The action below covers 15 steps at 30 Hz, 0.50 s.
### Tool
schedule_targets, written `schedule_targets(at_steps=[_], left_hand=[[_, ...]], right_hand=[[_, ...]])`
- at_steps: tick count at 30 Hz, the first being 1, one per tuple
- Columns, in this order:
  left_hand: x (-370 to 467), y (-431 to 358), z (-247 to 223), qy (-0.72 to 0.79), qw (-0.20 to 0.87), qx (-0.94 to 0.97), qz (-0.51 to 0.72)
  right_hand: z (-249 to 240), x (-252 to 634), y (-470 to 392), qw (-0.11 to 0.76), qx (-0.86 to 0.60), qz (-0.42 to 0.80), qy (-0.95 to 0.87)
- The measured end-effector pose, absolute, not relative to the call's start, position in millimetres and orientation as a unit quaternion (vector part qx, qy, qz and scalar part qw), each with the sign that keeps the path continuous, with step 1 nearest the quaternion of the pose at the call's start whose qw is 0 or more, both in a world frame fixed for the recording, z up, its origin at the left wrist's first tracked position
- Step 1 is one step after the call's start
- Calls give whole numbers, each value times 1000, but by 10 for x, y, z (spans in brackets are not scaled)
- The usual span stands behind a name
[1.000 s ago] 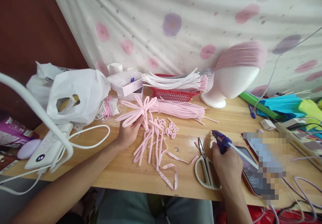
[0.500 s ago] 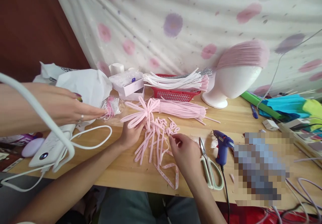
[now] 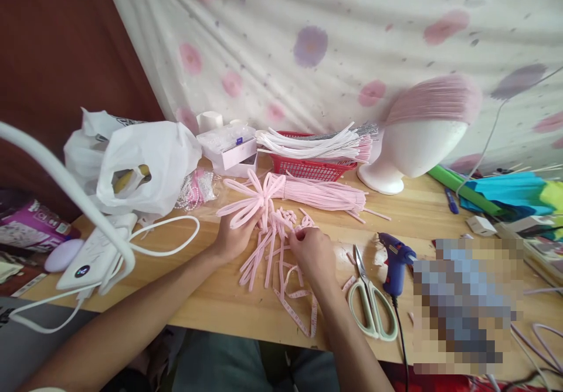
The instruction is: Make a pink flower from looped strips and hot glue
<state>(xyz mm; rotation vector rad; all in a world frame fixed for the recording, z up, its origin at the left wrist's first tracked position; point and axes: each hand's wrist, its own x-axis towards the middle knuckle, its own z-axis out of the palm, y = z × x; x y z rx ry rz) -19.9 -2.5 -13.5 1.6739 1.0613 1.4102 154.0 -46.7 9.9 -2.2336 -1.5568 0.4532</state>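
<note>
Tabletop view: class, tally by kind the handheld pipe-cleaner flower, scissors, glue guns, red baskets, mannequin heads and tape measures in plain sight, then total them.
Pink pipe-cleaner flower: 1
Scissors: 1 pair
Glue gun: 1
Red basket: 1
Mannequin head: 1
Tape measure: 1
Total: 6

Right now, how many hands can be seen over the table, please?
2: the left hand holds the pink looped flower; the right hand is beside the small pink loops, its grip unclear. No other hand shows.
</note>
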Motion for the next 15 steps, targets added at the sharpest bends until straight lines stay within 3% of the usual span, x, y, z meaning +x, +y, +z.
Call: schedule_targets(at_steps=[5, 11, 15], left_hand=[[-212, -8, -137, 413, 339, 650, 541], [-222, -21, -189, 424, 332, 657, 528], [-216, -48, -216, 433, 323, 658, 525]], right_hand=[[125, 1576, -495, 253, -791, 143, -538], [301, 1657, -616, 573, -661, 248, -416], [375, 1386, -693, 692, -559, 279, -361]])
